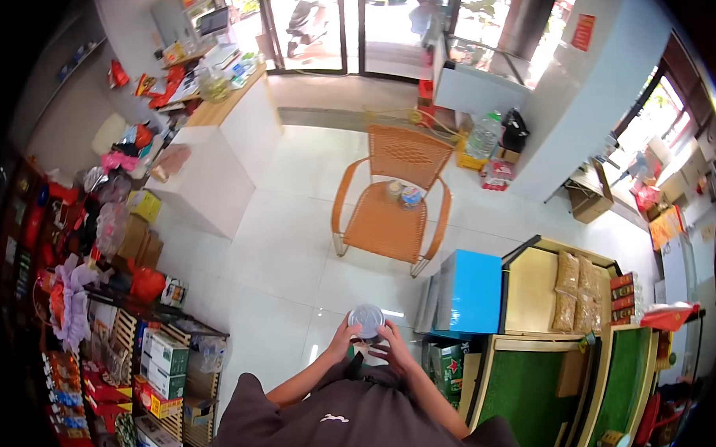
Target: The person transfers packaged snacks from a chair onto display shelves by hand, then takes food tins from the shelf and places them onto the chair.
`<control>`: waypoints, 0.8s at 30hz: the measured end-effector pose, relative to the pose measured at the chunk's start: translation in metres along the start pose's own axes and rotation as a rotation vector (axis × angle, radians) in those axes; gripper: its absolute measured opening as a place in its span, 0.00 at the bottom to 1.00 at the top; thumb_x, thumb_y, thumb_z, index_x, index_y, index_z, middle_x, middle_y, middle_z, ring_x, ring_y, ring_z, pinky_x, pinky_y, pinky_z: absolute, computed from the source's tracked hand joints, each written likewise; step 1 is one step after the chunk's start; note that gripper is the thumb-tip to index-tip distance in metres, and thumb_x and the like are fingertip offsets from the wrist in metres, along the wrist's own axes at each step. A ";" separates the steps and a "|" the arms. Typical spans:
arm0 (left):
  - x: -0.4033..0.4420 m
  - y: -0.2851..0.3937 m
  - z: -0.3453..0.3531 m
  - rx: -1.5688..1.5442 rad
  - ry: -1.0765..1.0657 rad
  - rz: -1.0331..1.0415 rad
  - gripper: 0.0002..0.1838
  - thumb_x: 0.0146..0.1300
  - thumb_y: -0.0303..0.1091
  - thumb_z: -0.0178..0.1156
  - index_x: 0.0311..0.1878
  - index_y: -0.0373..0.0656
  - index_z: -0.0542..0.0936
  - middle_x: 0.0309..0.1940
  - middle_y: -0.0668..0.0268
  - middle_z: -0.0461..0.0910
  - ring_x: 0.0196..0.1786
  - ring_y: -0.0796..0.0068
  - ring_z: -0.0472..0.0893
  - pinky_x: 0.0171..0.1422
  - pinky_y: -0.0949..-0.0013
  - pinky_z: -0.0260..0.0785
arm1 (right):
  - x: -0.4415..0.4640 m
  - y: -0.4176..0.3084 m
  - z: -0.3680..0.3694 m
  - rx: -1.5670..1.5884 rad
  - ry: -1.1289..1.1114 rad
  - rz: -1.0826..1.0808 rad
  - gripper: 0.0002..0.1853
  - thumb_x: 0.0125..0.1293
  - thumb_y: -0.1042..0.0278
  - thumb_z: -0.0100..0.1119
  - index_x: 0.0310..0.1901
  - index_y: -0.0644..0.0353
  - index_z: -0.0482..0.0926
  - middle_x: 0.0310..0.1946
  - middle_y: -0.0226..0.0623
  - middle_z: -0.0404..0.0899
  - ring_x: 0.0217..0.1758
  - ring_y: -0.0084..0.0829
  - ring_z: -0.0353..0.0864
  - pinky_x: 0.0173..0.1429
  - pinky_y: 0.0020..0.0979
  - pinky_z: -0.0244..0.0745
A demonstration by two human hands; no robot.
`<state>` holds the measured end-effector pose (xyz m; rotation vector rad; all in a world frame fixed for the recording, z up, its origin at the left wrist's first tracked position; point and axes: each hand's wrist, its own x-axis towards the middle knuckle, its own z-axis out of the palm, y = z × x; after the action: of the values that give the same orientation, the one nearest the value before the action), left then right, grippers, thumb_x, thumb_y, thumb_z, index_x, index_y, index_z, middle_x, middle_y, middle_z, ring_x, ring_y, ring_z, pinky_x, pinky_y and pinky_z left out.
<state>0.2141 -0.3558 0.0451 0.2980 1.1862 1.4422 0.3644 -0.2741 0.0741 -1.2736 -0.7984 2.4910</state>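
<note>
Between my two hands, in front of my chest, is a round container with a clear, pale lid; its contents do not show clearly. My left hand is closed around its left side. On the right side, my right hand grips it near the rim, some of its lower fingers bent underneath. Ahead of me stands an orange-brown woven armchair. On its seat sit a small tan-topped jar and a blue and white round container.
To my right are a blue box and wooden display bins with bagged goods and green lining. Shelves with boxes stand at my left. A white counter is further back, near glass doors.
</note>
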 end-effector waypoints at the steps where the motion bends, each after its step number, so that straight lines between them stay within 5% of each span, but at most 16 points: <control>1: 0.003 0.000 -0.012 0.004 0.004 0.049 0.28 0.61 0.40 0.52 0.65 0.47 0.61 0.55 0.65 0.68 0.57 0.73 0.69 0.57 0.67 0.67 | 0.014 0.000 0.009 -0.119 -0.020 -0.002 0.45 0.59 0.47 0.60 0.69 0.50 0.42 0.63 0.46 0.56 0.59 0.45 0.67 0.57 0.42 0.70; 3: 0.009 0.002 -0.028 0.004 0.042 0.082 0.28 0.61 0.39 0.52 0.65 0.48 0.61 0.55 0.65 0.68 0.57 0.73 0.69 0.57 0.67 0.67 | 0.038 0.000 0.024 -0.234 -0.028 -0.013 0.48 0.57 0.52 0.63 0.69 0.53 0.40 0.56 0.45 0.65 0.53 0.37 0.73 0.54 0.37 0.71; 6: 0.018 0.016 -0.030 -0.009 0.077 0.136 0.29 0.62 0.37 0.52 0.67 0.48 0.59 0.56 0.65 0.68 0.57 0.74 0.69 0.57 0.69 0.65 | 0.063 -0.012 0.035 -0.178 -0.045 -0.036 0.48 0.57 0.56 0.62 0.70 0.56 0.40 0.54 0.46 0.65 0.51 0.35 0.73 0.52 0.35 0.71; 10: 0.058 0.026 -0.031 -0.072 0.158 0.013 0.29 0.63 0.42 0.55 0.66 0.50 0.60 0.59 0.67 0.65 0.61 0.72 0.66 0.61 0.63 0.62 | 0.093 -0.040 0.037 -0.172 0.000 0.044 0.47 0.55 0.59 0.64 0.70 0.58 0.44 0.52 0.45 0.66 0.46 0.32 0.71 0.48 0.29 0.69; 14: 0.109 0.054 -0.032 -0.017 0.230 -0.175 0.26 0.64 0.45 0.55 0.63 0.52 0.62 0.58 0.66 0.66 0.61 0.67 0.66 0.61 0.56 0.62 | 0.173 -0.046 0.011 -0.278 0.066 -0.148 0.43 0.53 0.64 0.65 0.67 0.65 0.53 0.52 0.39 0.70 0.43 0.26 0.71 0.38 0.26 0.66; 22: 0.284 0.072 -0.024 0.021 0.299 -0.211 0.26 0.65 0.43 0.55 0.63 0.52 0.61 0.57 0.64 0.67 0.58 0.67 0.70 0.59 0.56 0.63 | 0.314 -0.119 -0.018 -0.180 0.002 -0.217 0.42 0.58 0.59 0.63 0.70 0.58 0.50 0.63 0.40 0.61 0.63 0.34 0.64 0.67 0.32 0.56; 23: 0.300 0.068 -0.026 0.041 0.352 -0.221 0.25 0.65 0.43 0.55 0.63 0.52 0.62 0.57 0.65 0.67 0.58 0.68 0.69 0.59 0.57 0.64 | 0.330 -0.119 -0.028 -0.058 -0.003 -0.060 0.43 0.60 0.58 0.62 0.71 0.50 0.47 0.64 0.40 0.59 0.62 0.35 0.66 0.65 0.35 0.61; 24: 0.322 0.072 -0.027 0.140 0.320 -0.258 0.23 0.65 0.41 0.55 0.61 0.50 0.65 0.57 0.65 0.68 0.57 0.70 0.69 0.56 0.62 0.65 | 0.331 -0.144 -0.019 0.141 -0.028 -0.005 0.43 0.61 0.59 0.61 0.70 0.58 0.45 0.59 0.42 0.64 0.60 0.34 0.68 0.59 0.34 0.69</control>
<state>0.0603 -0.0787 -0.0520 0.0049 1.5291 1.2112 0.1765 -0.0046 -0.0774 -1.1906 -0.6189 2.5166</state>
